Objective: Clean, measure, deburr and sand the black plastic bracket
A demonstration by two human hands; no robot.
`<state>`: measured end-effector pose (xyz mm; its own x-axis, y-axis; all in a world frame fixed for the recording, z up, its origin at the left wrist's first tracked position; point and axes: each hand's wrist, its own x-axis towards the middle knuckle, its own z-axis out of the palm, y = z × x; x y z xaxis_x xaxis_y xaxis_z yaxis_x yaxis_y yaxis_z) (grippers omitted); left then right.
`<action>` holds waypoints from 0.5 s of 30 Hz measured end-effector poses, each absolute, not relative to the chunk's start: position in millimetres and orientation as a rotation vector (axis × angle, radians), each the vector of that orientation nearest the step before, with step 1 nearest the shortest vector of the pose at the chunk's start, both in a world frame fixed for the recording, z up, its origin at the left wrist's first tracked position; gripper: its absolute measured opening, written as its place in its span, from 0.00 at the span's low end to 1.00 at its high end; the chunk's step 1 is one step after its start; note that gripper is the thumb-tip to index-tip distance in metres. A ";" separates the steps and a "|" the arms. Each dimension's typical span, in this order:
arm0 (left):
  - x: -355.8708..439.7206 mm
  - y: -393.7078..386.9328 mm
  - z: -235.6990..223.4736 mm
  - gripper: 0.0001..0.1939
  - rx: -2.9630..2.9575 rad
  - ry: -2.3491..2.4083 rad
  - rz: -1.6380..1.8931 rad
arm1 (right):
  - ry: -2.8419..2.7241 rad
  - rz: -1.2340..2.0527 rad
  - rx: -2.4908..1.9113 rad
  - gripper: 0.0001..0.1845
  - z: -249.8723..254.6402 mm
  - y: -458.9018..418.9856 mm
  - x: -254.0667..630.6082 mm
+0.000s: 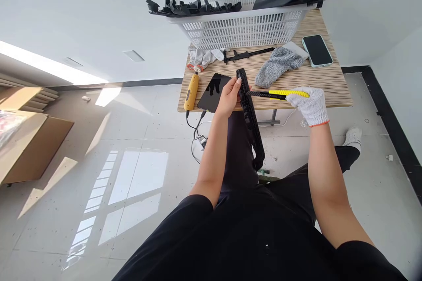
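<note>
Wrapped round the upper end of a long black plastic part (250, 114), my bare left hand (229, 94) is closed on it. The part slants down over my leg, off the table's front edge. My right hand (308, 103), in a white knitted glove, is closed on a yellow-and-black utility knife (280, 94). The knife lies almost level, its dark tip pointing left and reaching the part near my left fingers. Whether the tip touches the part, I cannot tell.
On the wooden table (332, 83) lie a yellow corded tool (191, 92), a dark tablet (212, 92), calipers (245, 55), a grey cloth (280, 66), a glove (201, 56) and a phone (317, 50). Behind them, a white basket (240, 30) holds several black parts. Cardboard boxes (42, 149) stand left.
</note>
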<state>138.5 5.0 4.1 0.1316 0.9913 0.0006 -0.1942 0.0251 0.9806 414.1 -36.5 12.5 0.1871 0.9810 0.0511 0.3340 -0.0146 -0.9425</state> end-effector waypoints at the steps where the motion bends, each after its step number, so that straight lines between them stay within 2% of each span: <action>1: 138.2 6.3 3.3 0.15 1.094 0.975 1.201 | -1.298 0.888 -1.531 0.12 13.8 -37.2 413.8; 8: 137.2 13.9 2.1 0.12 0.949 0.929 1.281 | -1.375 0.978 -1.546 0.12 22.4 -38.9 412.3; 15: 137.4 14.6 1.5 0.13 0.931 0.934 1.306 | -1.289 0.952 -1.536 0.15 21.2 -40.8 406.3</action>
